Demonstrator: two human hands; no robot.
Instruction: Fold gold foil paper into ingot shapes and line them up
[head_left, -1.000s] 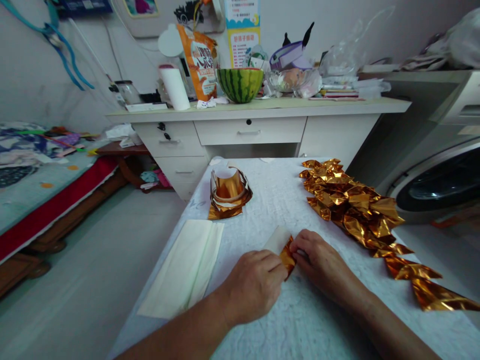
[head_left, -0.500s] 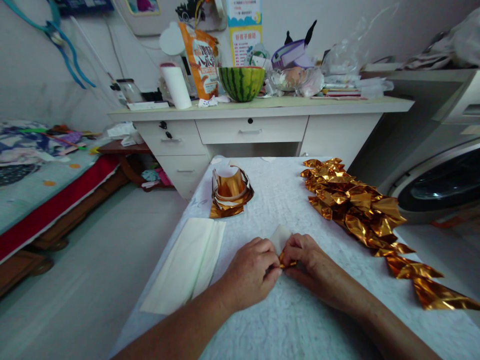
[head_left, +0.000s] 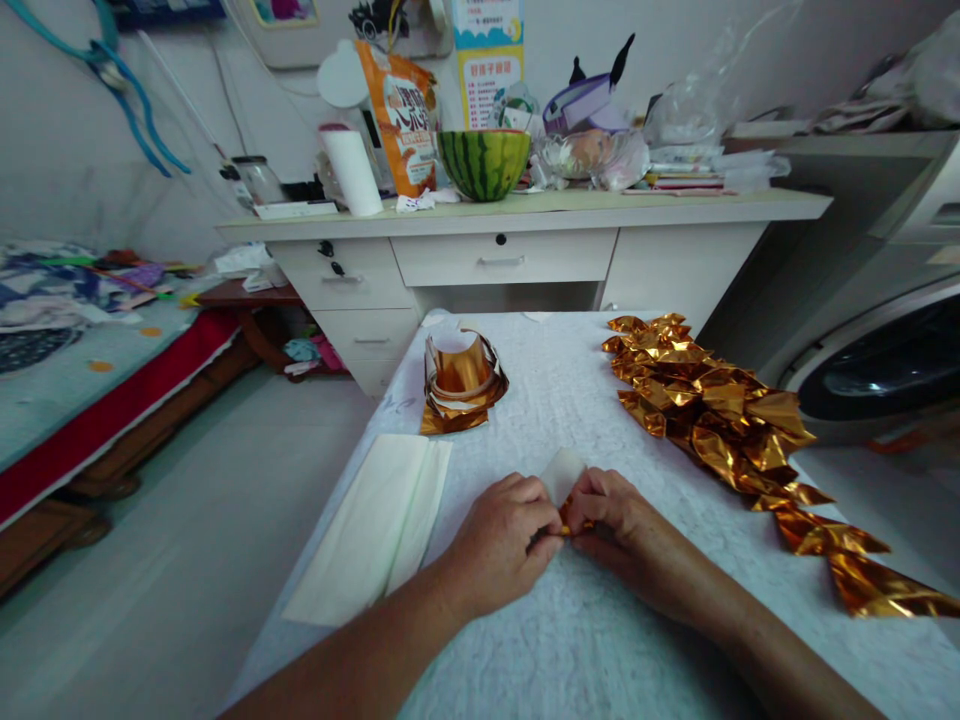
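Observation:
Between my pinched fingertips is a small piece of gold foil (head_left: 566, 530), mostly hidden by both hands. My left hand (head_left: 506, 540) grips its left side, and my right hand (head_left: 619, 525) grips the right. A strip of whitish paper (head_left: 562, 474) sticks up behind the fingers; whether it is joined to the foil I cannot tell. Left of my left forearm lies a stack of pale paper sheets (head_left: 375, 530). Beyond it stands a roll of gold foil ribbon (head_left: 461, 375). A long chain of twisted gold foil (head_left: 720, 410) is heaped on the right.
A white cloth covers the table (head_left: 555, 390). A white desk (head_left: 502, 260) stands behind it, carrying half a watermelon (head_left: 484, 165), an orange snack bag (head_left: 405, 120) and clutter. The washing machine (head_left: 885, 330) is at right, a bed (head_left: 112, 370) at left.
Both hands stay almost in the same place, still pinching the foil. Less of the foil shows between the fingers now. The other things have not moved.

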